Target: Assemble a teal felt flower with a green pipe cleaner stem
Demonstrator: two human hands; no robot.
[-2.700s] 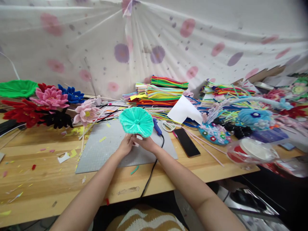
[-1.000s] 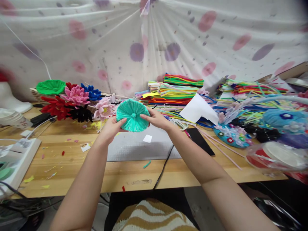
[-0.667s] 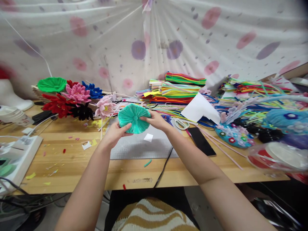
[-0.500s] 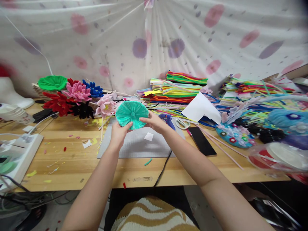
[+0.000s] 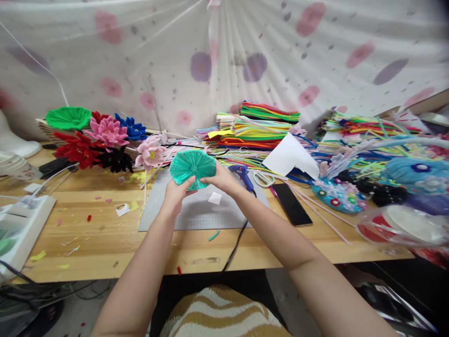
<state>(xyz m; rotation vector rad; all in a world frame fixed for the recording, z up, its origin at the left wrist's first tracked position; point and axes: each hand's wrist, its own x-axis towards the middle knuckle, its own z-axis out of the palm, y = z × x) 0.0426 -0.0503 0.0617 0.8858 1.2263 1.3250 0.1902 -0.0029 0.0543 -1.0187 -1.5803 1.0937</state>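
I hold a round teal pipe-cleaner flower (image 5: pixel 192 166) above the grey mat (image 5: pixel 196 213). My left hand (image 5: pixel 177 192) grips its lower left edge, fingers closed on it. At its right edge my right hand (image 5: pixel 220 179) pinches it. The flower's ribbed back faces me, with a small knot at its centre. A blue glue gun (image 5: pixel 243 175) lies on the mat just right of my right hand, its black cord (image 5: pixel 234 245) running off the table's front edge.
Finished flowers in green, red, pink, blue and black (image 5: pixel 94 140) lie at the back left. Stacked coloured pipe cleaners (image 5: pixel 252 128) fill the back. A black phone (image 5: pixel 292 204), scissors (image 5: pixel 261 179), white paper (image 5: pixel 289 154) and blue flower pieces (image 5: pixel 333 194) lie to the right. A white power strip (image 5: pixel 21 224) sits at the left.
The flower was turned over from its open face to its ribbed back and lifted. Since half a second ago my hands have tilted it slightly; the view has shifted a little.
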